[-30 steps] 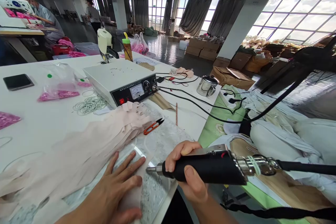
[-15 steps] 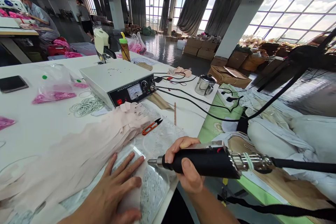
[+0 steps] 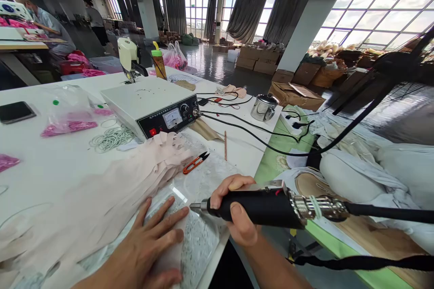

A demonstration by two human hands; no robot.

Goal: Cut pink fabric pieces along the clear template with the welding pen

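My right hand [image 3: 237,214] is wrapped round a black hand-held tool [image 3: 261,208] with a metal tip pointing left and a thick black cable running off to the right. My left hand [image 3: 149,244] lies flat, fingers spread, pressing a pale pink fabric piece [image 3: 169,253] onto a glass plate [image 3: 200,244] at the table's near edge. The tool tip hovers just right of my left fingertips. A long stack of pale pink fabric strips [image 3: 101,203] stretches left from that hand.
A white control box with a dial [image 3: 151,106] stands mid-table, cables leading right. Orange thread snips [image 3: 195,163], white elastic rings [image 3: 110,137], bags of pink pieces [image 3: 69,115], a phone [image 3: 16,111] and a metal pot [image 3: 262,107] lie around. People work at the far left.
The view has shifted slightly; the tool in my right hand has drifted a little up and left. My left hand stays flat on the fabric.
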